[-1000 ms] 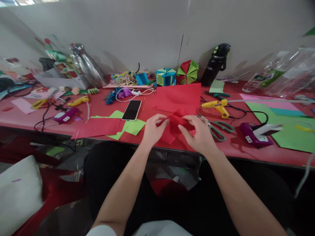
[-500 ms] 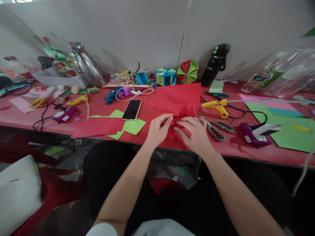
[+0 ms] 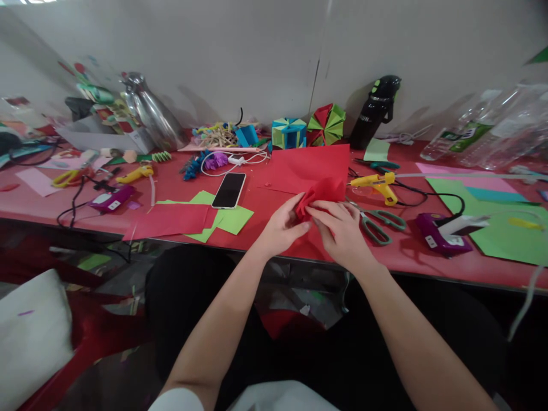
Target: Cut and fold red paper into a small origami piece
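Note:
Between my hands is a piece of crumpled, folded red paper (image 3: 317,194), close to the table's front edge. My left hand (image 3: 280,227) cups its left side, with the fingertips behind the paper and the thumb apart in front. Over its right side, my right hand (image 3: 340,225) pinches the folds with bent fingers. Part of the paper is hidden behind the fingers. A flat red sheet (image 3: 308,162) lies just beyond it. Grey-handled scissors (image 3: 377,228) rest to the right of my right hand, their blades partly covered by it.
A phone (image 3: 229,190) and green and red paper pieces (image 3: 175,220) lie on the left. Yellow glue guns (image 3: 377,184) with cords sit on both sides, near purple power strips (image 3: 443,235). Along the wall stand a black bottle (image 3: 372,114), a metal jug (image 3: 152,111) and folded paper models (image 3: 289,134).
My left hand has shifted from a thumb-and-finger pinch to a more spread cupping around the paper. The red paper's folds have turned and bunched upward. My right hand stays nearly in place.

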Demonstrator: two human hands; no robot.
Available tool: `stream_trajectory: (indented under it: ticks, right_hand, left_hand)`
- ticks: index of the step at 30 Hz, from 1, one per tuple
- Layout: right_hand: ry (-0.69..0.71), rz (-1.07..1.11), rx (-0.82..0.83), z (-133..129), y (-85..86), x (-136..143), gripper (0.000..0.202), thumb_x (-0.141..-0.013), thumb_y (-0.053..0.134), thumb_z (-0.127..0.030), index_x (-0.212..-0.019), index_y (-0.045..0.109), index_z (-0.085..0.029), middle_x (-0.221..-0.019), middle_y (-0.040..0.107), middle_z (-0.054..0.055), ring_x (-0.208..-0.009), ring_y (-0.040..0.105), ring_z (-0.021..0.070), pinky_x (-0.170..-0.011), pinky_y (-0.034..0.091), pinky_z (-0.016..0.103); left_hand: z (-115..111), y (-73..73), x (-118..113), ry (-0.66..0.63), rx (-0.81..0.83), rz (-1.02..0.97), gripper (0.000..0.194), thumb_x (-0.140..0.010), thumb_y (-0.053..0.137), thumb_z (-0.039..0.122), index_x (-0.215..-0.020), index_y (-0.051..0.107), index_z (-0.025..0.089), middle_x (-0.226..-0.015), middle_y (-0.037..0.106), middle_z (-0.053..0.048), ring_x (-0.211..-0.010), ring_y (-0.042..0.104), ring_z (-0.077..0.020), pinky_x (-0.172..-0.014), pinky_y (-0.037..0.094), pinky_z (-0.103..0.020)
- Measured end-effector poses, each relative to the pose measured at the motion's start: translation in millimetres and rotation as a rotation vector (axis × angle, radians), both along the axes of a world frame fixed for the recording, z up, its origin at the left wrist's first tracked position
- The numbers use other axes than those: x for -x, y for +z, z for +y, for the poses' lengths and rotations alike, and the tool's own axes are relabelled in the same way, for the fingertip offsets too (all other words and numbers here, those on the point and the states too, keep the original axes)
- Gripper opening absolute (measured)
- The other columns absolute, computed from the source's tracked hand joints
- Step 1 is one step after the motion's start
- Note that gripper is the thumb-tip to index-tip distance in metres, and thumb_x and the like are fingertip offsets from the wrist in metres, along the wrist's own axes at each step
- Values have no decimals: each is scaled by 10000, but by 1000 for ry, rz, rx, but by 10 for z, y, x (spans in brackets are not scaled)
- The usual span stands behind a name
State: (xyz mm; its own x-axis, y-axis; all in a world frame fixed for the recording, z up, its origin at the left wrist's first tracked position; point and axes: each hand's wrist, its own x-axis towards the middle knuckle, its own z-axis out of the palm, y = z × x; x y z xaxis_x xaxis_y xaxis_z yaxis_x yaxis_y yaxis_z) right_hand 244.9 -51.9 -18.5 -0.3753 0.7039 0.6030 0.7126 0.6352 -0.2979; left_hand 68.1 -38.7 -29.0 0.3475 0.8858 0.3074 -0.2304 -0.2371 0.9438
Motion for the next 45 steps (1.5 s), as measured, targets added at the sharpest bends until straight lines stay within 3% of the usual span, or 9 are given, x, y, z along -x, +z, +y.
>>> stream_trajectory:
  ticks: [3, 8, 16, 24, 30, 37, 45]
  right_hand:
    - [-15, 19, -14, 19, -14, -5, 268, -955, 534, -152, -1156, 679, -254, -1130, 703, 47, -1029, 644, 220, -953, 371, 419]
    - [-50, 101, -63, 14, -14, 43, 145, -954, 576, -193, -1063, 666, -224, -1002, 748, 25, -926, 675, 197, -953, 382, 404]
    - [-72, 138, -40, -3, -10, 104, 104, -961, 554, -207, -984, 653, -226, -995, 734, 28, -948, 664, 209, -912, 392, 385]
    - [-147, 191, 14, -10, -11, 106, 56, -925, 573, -239, -928, 618, -205, -915, 707, 45, -882, 655, 234, -796, 433, 361]
    - [-177, 201, 36, 6, 2, 93, 96, -930, 571, -290, -903, 605, -204, -901, 689, 52, -874, 646, 235, -806, 454, 359]
    - [-93, 123, 76, 36, 0, 58, 100, -952, 544, -292, -933, 597, -209, -944, 688, 61, -935, 633, 247, -837, 448, 376]
    - [-29, 128, 158, 22, 44, 30, 90, -954, 549, -300, -959, 593, -222, -959, 699, 56, -934, 639, 243, -830, 455, 378]
  left_hand:
    - [-6, -45, -33, 73, -67, 99, 667, -819, 641, 91, -1434, 429, 240, -1477, 484, -133, -1343, 499, -290, -1106, 433, -469]
    - [8, -101, -89, 204, -118, 150, 515, -817, 555, 25, -1312, 534, 166, -1339, 593, -153, -1257, 573, -270, -1076, 459, -457]
    - [-42, 5, -131, 161, -46, 49, 357, -856, 601, 121, -1209, 639, 164, -1262, 667, -121, -1194, 614, -239, -1045, 469, -403]
    - [-38, -83, -208, 173, 86, -93, 210, -855, 654, 222, -1050, 695, 158, -1040, 744, -79, -958, 688, -190, -923, 505, -331]
    - [-60, -92, -230, 250, 98, -47, 198, -899, 633, 343, -979, 699, 174, -952, 723, -52, -897, 658, -169, -843, 505, -287]
    - [-55, -82, -227, 315, 12, 22, 216, -933, 592, 361, -989, 708, 187, -887, 682, -30, -848, 616, -150, -809, 491, -264]
    - [-55, -83, -221, 347, 52, 82, 212, -948, 550, 365, -934, 682, 199, -842, 658, -27, -820, 604, -166, -754, 489, -270]
